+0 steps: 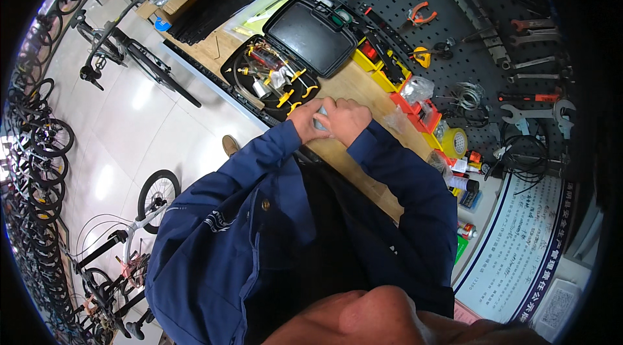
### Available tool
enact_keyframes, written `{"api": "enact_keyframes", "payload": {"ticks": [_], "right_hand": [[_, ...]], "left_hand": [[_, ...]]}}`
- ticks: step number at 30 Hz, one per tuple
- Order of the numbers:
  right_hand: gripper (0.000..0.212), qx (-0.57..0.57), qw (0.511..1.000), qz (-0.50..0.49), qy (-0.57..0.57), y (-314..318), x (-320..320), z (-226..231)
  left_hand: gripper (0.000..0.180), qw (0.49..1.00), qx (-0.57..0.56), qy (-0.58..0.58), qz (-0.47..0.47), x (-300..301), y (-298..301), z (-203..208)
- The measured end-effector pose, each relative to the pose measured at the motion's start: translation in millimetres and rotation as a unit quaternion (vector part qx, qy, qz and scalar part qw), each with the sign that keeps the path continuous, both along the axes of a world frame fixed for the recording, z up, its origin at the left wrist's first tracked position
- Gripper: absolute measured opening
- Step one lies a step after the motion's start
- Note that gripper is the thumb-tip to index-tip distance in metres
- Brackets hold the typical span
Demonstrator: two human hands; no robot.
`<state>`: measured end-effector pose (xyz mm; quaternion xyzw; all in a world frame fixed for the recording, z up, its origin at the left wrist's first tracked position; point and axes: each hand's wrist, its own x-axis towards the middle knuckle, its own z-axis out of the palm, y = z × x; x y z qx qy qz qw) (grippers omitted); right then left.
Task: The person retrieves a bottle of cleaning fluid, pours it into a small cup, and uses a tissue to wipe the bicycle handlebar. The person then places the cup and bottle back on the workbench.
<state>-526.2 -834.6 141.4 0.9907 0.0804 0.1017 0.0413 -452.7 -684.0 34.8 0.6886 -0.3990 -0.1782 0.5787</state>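
Over the near edge of the wooden workbench [337, 157], my left hand [305, 123] and my right hand [348, 119] meet around a small pale blue-grey object [320, 119]. Both hands are closed on it, and my fingers cover most of it, so its kind cannot be made out. Just beyond my hands lies an open black tool case [311, 36] with its lid tipped back. In its tray are several fittings with yellow handles [285, 96], a small silvery cylinder [261, 88] and coiled tubing.
Yellow and red parts bins [384, 75] line the bench's back, with a roll of yellow tape [454, 142] nearby. Wrenches [538, 113] and orange-handled pliers [422, 14] hang on the dark pegboard. Bicycles [159, 72] stand on the tiled floor at left.
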Motion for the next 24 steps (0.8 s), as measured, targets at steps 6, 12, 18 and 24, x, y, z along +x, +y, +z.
{"api": "enact_keyframes", "payload": {"ticks": [6, 12, 18, 24], "right_hand": [[0.024, 0.019, 0.985, 0.164, 0.039, -19.8, 4.7, 12.7], [0.034, 0.237, 0.939, 0.232, 0.088, -30.6, 0.5, 42.9], [0.037, 0.125, 0.97, -0.014, 0.206, -13.1, -4.8, 41.0], [0.047, 0.254, 0.937, 0.208, 0.12, -34.0, 5.6, 45.2]], "left_hand": [[0.076, 1.0, -0.03, -0.011, -0.002, 0.1, 2.5, 3.3], [0.083, 0.999, -0.03, -0.006, -0.019, 3.6, 1.1, 8.5], [0.082, 1.0, -0.006, -0.019, -0.009, 1.3, 2.6, 11.9], [0.084, 1.0, -0.004, -0.006, -0.022, 3.0, 1.8, 9.1]]}}
